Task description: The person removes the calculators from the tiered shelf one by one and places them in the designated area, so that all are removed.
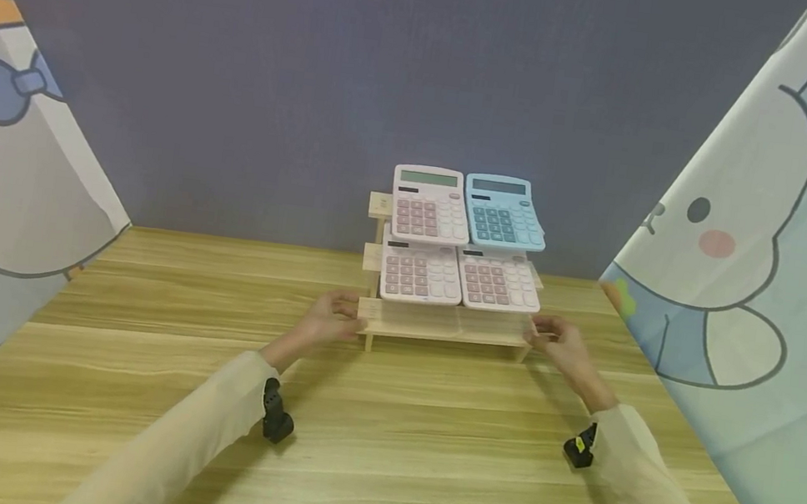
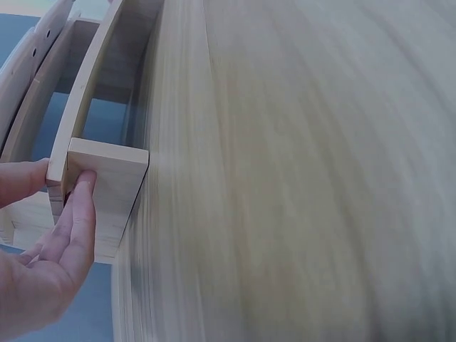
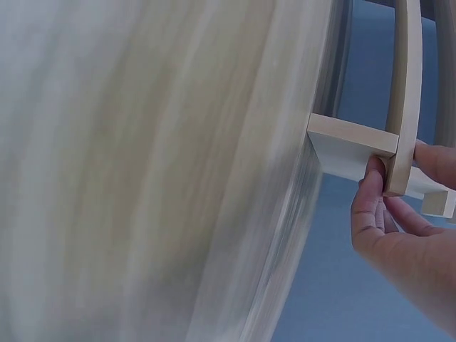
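A stepped wooden display rack (image 1: 410, 321) stands on the table with calculators on its tiers. On the upper tier lean a white-and-pink calculator (image 1: 427, 204) and a blue calculator (image 1: 504, 213). Two more pale pink calculators, one on the left (image 1: 420, 273) and one on the right (image 1: 499, 281), lean below them. My left hand (image 1: 331, 318) pinches the left end of the rack's lowest board, thumb on top and fingers beneath, as the left wrist view shows. My right hand (image 1: 562, 345) pinches the board's right end in the same way.
The wood-grain table (image 1: 379, 451) reaches back to a dark grey-blue wall panel (image 1: 280, 85). Cartoon-printed cloths hang at the left (image 1: 12, 179) and right (image 1: 774, 247). A black wrist camera sits on each sleeve, left (image 1: 275, 411) and right (image 1: 580, 447).
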Demonstrator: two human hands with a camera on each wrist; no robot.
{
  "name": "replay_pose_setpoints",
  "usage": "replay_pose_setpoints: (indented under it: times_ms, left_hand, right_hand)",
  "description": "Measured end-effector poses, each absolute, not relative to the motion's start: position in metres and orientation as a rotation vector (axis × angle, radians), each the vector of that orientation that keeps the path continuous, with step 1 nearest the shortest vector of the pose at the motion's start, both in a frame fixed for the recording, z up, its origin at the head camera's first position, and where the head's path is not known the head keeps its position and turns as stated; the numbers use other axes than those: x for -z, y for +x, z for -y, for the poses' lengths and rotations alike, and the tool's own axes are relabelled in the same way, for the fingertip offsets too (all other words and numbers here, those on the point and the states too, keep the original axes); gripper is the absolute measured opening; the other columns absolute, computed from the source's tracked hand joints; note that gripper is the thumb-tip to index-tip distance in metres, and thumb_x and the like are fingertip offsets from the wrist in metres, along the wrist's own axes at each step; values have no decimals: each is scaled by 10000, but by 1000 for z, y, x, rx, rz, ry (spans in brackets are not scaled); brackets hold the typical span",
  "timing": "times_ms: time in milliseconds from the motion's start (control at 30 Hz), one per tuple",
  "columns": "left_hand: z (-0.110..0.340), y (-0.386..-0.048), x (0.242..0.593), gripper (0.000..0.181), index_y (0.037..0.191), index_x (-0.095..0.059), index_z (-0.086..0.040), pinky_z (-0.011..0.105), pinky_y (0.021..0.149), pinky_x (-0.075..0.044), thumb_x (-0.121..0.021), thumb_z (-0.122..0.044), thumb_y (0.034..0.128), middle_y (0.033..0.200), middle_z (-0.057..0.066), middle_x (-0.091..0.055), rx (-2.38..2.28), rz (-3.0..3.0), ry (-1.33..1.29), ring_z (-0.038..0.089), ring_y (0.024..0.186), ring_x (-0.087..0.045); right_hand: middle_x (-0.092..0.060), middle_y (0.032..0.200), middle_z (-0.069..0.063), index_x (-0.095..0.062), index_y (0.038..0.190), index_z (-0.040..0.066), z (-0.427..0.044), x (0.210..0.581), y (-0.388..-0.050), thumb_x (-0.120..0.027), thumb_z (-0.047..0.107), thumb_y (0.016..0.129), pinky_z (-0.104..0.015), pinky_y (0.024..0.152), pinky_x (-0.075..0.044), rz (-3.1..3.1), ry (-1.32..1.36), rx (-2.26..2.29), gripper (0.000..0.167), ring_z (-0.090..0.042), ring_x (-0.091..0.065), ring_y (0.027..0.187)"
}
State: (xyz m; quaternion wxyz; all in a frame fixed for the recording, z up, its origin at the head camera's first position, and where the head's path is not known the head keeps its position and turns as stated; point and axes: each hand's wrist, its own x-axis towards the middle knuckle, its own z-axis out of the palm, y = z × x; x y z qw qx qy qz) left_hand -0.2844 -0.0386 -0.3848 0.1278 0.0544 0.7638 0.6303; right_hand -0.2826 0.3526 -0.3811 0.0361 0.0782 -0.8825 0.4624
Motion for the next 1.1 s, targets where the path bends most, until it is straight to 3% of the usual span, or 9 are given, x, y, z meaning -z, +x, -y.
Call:
replay_pose_setpoints:
  times_ms: [267, 833, 1100]
  left_hand:
    - [38, -283, 384, 548, 1333, -334, 43, 414, 883, -518, -603, -34, 862, 1206, 276, -446, -1822, -2212, 167, 261, 929, -613]
    - [41, -284, 384, 588, 1362, -297, 36, 385, 885, -521, -603, -85, 875, 1234, 280, -412, -1759, -2254, 181, 220, 929, -611]
    - [41, -284, 385, 599, 1373, -270, 33, 380, 887, -520, -593, -85, 882, 1251, 284, -384, -1747, -2255, 194, 201, 920, -616]
  right_hand:
    - [-507, 1150, -322, -455, 1218, -141, -355, 382, -284, -585, 40, 859, -124, 708, -469, 2712, 225, -1451, 423, -318, -538, 968]
    - [-491, 1164, -327, -428, 1222, -149, -355, 381, -286, -599, 30, 844, -123, 742, -469, 2686, 224, -1571, 451, -344, -535, 996]
    - [-485, 1180, -307, -421, 1227, -133, -358, 382, -289, -602, 49, 846, -249, 812, -488, 2711, 178, -1583, 460, -339, -527, 1004]
